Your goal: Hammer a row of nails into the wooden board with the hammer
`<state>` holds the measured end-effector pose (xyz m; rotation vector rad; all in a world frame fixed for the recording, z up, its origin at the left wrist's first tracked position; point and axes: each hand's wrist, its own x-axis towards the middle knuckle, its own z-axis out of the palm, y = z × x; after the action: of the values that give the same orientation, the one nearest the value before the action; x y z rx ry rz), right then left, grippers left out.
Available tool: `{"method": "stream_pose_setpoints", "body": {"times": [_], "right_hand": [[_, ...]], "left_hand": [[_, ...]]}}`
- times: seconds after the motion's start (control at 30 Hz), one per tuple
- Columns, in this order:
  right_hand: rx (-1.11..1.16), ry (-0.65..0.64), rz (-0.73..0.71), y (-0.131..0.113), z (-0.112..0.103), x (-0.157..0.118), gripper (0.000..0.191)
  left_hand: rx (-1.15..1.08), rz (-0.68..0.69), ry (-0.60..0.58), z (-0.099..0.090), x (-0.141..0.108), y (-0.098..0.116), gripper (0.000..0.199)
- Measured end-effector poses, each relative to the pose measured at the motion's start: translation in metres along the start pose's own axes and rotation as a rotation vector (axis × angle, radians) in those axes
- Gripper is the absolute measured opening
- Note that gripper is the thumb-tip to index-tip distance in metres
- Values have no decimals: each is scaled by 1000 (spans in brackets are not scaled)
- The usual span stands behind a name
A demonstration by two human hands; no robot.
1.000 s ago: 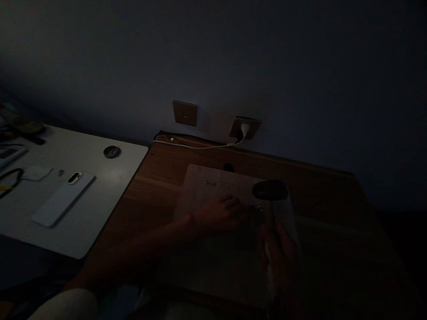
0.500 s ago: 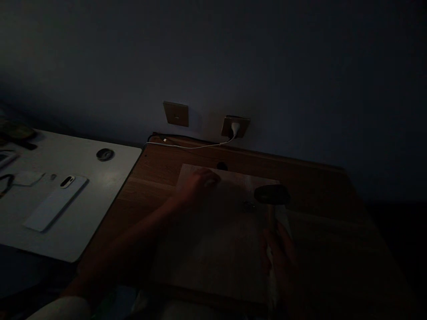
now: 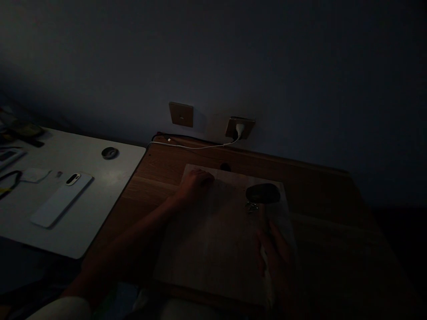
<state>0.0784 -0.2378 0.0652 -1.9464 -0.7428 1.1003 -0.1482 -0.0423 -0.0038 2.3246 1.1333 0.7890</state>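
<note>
My right hand point(image 3: 276, 253) is wrapped around the handle of the mallet point(image 3: 263, 193), the fingers closed on it below the dark head. That head shows over the upper right part of the board point(image 3: 207, 249); in this gloom I cannot tell whether it rests there or hangs just above. I'd expect the mallet to be top-heavy, with most of its weight in the head, and the handle stiff and fairly easy to grip. Lower down the handle gives more swing; closer to the head gives finer control.

My left hand point(image 3: 195, 184) lies at the board's far left corner, its fingers curled; I cannot tell whether they pinch anything. Some metal bits point(image 3: 251, 207) sit on the board, right by the mallet head in my view. They look light, hard and likely slippery, best taken singly between fingertips. The board, flat on the counter point(image 3: 327, 195), seems stiff and is best held by its edges.
</note>
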Motion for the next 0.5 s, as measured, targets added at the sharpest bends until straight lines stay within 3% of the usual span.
{"method": "stream_pose_setpoints", "body": {"times": [0.23, 0.37, 0.5], "right_hand": [[18, -47, 18, 1, 14, 1, 70], [-82, -168, -99, -14, 25, 8, 62], [-75, -279, -180, -17, 42, 19, 59]], "left_hand": [[30, 66, -34, -2, -2, 3, 17], [24, 24, -52, -1, 0, 2, 17], [29, -55, -45, 1, 1, 1, 32]]}}
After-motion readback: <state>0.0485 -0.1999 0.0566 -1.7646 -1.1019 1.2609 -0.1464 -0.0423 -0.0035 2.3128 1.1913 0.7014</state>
